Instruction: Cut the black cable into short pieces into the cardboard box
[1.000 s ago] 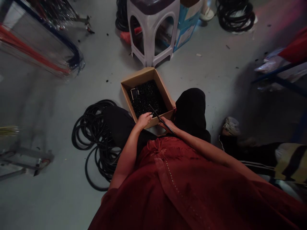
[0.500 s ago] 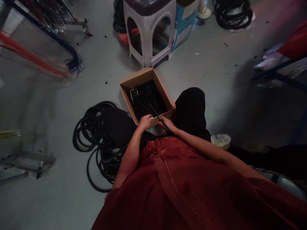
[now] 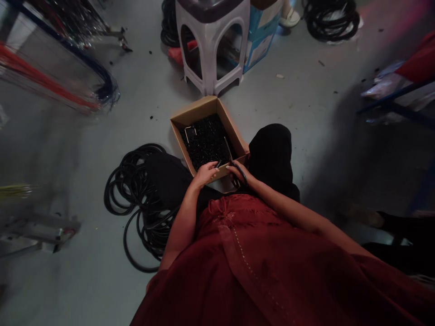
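Observation:
My left hand [image 3: 205, 174] is closed at the near edge of a cardboard box [image 3: 234, 124], with a small black piece [image 3: 218, 164] between its fingers. Just to its right, my right hand [image 3: 242, 169] grips a pair of scissors [image 3: 227, 147] whose blades point up and away over the box. The scissors' dark handle loops curve around my fingers. Many small black cut pieces [image 3: 209, 138] fill the bottom of the box. A phone-like dark rectangle with a bright edge [image 3: 190, 134] lies on them at the left.
A coil of black tubing [image 3: 132, 185] lies on the floor by my left leg. Beyond the box stands a plastic stool [image 3: 212, 50], with a blue carton [image 3: 260, 43] behind. Another black coil [image 3: 331, 20] is at far right. Another person's dark-clothed leg [image 3: 401, 231] shows at right.
The scissors have swung more upright and to the right, away from my left hand, and their handles show wider. At the right, the other person's foot and leg have shifted rightward.

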`<action>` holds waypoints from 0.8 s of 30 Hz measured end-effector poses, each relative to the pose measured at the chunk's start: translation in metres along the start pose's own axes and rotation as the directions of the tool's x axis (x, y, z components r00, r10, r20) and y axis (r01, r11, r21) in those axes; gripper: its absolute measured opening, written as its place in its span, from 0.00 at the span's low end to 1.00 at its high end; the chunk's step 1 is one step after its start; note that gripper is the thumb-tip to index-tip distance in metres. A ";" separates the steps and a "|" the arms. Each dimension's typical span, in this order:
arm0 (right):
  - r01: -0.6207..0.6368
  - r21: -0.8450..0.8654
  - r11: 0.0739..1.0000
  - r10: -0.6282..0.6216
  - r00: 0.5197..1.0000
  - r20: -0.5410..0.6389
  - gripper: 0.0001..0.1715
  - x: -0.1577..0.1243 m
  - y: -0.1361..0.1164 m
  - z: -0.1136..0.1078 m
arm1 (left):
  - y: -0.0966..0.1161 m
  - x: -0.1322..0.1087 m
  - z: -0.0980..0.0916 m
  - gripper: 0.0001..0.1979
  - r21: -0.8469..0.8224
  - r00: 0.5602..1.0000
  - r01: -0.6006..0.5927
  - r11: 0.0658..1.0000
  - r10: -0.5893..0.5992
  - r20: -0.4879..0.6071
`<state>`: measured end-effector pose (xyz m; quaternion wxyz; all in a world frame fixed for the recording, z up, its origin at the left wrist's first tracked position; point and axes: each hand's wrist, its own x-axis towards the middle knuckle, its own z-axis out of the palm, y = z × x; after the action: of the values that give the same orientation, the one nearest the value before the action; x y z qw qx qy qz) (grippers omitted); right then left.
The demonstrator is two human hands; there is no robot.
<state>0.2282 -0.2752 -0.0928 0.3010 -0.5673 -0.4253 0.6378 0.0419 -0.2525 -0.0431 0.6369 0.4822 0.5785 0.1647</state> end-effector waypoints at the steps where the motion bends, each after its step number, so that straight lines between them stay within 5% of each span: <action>1: -0.002 0.039 0.999 0.002 1.000 -0.004 0.23 0.000 -0.003 -0.001 | 0.001 -0.002 0.000 0.27 -0.015 1.000 0.004 1.000 -0.003 0.021; 10: 0.000 0.189 0.982 -0.001 1.000 0.009 0.28 -0.001 -0.013 0.001 | 0.002 -0.010 0.008 0.32 -0.127 0.976 0.028 0.991 0.000 0.219; 14: 0.023 0.185 0.983 -0.025 1.000 0.009 0.27 0.000 -0.013 0.002 | 0.008 -0.017 0.009 0.26 -0.021 0.987 -0.009 1.000 0.012 0.160; 20: 0.051 0.146 0.988 -0.049 0.999 -0.018 0.25 0.003 -0.015 -0.003 | 0.021 -0.036 0.009 0.18 0.449 0.989 -0.122 0.885 0.146 -0.019; 24: 0.059 0.115 0.992 -0.054 0.998 -0.045 0.25 0.003 -0.021 -0.005 | 0.021 -0.042 0.013 0.16 0.404 0.995 -0.087 0.910 0.099 -0.008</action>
<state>0.2308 -0.2618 -0.0756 0.3602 -0.5497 -0.3969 0.6407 0.0492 -0.2799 -0.0041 0.5069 0.6277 0.5855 0.0788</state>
